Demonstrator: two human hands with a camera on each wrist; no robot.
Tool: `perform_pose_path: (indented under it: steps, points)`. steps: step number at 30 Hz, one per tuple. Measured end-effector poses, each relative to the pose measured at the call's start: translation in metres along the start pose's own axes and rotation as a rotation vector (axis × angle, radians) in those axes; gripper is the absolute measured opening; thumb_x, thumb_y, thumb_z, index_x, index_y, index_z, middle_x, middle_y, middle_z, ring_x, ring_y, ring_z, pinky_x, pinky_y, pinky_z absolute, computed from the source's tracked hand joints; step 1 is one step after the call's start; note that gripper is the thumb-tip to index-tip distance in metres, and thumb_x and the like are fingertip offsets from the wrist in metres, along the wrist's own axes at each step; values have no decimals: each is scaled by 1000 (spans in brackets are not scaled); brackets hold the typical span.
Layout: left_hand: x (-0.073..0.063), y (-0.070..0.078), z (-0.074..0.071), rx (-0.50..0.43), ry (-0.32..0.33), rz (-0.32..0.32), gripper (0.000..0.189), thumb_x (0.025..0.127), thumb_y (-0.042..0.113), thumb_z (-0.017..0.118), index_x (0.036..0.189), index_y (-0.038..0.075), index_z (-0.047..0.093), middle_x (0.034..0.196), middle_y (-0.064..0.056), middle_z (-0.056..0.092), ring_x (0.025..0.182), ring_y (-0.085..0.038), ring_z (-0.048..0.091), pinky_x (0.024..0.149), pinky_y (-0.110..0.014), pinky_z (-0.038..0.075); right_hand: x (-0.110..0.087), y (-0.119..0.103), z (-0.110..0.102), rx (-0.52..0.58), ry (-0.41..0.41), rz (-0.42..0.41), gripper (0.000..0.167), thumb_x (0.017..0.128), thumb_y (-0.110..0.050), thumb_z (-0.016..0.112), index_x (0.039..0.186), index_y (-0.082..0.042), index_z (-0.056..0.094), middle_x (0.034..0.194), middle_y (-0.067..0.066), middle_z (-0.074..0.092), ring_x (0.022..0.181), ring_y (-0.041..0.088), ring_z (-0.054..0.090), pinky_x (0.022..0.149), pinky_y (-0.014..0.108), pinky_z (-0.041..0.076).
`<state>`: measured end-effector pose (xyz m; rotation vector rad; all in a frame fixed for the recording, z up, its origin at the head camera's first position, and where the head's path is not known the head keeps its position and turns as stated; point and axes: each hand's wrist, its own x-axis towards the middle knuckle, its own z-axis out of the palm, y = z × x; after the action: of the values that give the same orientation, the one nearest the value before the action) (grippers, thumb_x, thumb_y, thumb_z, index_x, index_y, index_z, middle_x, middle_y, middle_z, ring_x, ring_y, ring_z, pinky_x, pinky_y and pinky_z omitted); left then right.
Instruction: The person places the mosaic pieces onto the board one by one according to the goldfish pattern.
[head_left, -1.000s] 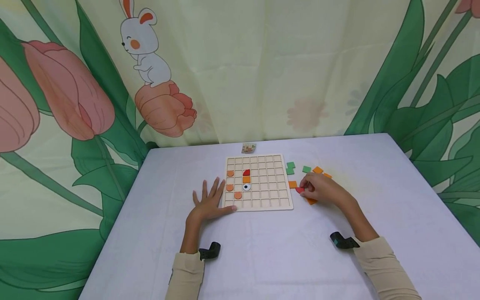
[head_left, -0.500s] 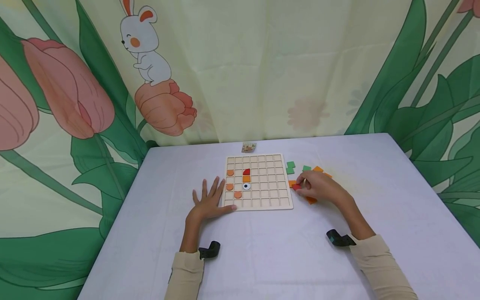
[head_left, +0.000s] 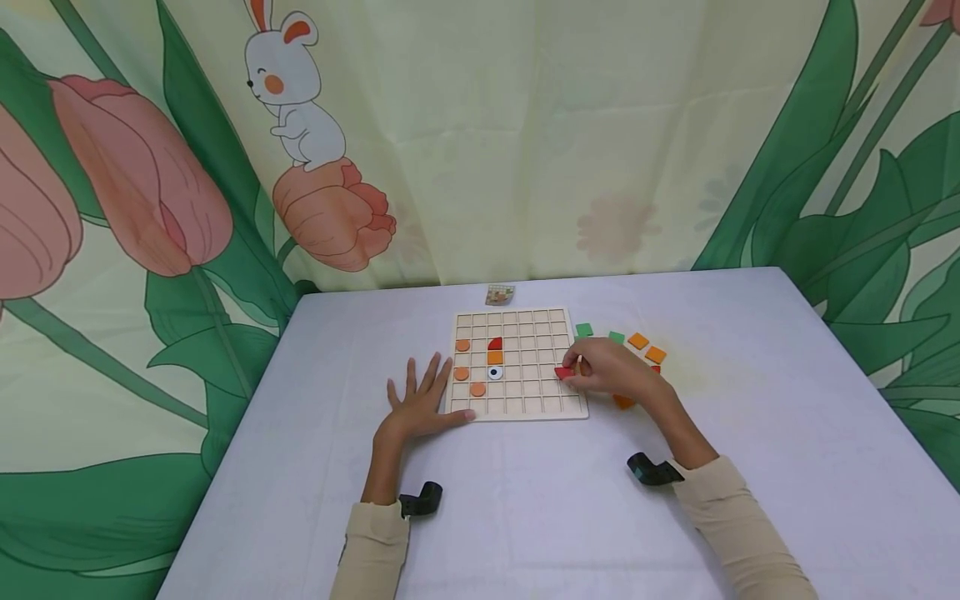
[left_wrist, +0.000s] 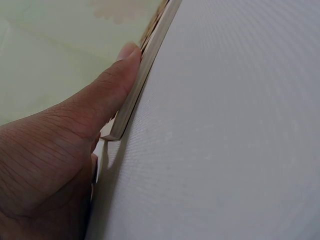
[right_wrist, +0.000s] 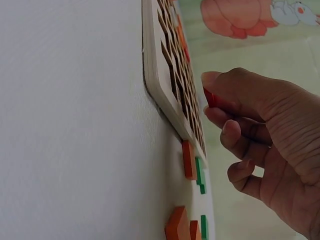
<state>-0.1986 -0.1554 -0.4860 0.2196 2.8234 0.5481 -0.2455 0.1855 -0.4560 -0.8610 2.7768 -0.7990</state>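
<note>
A wooden grid board point(head_left: 536, 400) lies on the table. It carries orange round pieces point(head_left: 477, 389), a red piece point(head_left: 495, 343) with a curved edge, an orange square point(head_left: 495, 357) and a white eye piece point(head_left: 495, 372). My left hand point(head_left: 416, 410) is spread at the board's left edge, its thumb point(left_wrist: 107, 87) resting on the near left corner. Between thumb and index finger, my right hand point(head_left: 611, 367) pinches a red tile point(right_wrist: 210, 98) over the board's right side. Most of that tile is covered by the fingers in the right wrist view.
Right of the board lie green squares point(head_left: 584, 330) and orange squares point(head_left: 656, 355), with one red piece point(head_left: 656, 368) partly behind the right wrist. A small picture packet point(head_left: 499, 294) sits behind the board. A printed curtain point(head_left: 480, 150) hangs at the table's back edge.
My right hand has carried the red tile leftward from the loose pieces to above the board's right columns. My left hand has stayed in place on the board's edge.
</note>
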Motion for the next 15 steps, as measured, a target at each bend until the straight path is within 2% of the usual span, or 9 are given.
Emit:
perform_pose_path:
  steps: [7,15]
  points:
    - [1,-1,3,-4,-5,0,106,78,70,64,159,23,12,165,-4,0,146,-40,-19,105,-72,-11,17,-13,13,-3,-24,-5,23,83,-24,77,98,-10,68,72,-3,54,63,11,47,55,24,38]
    - [2,-2,3,2,-5,-2,107,77,71,63,159,23,12,165,-3,-1,146,-39,-19,105,-72,-12,33,-32,26,-9,-18,-73,17,84,-22,76,95,-10,70,73,-3,57,61,10,47,55,23,38]
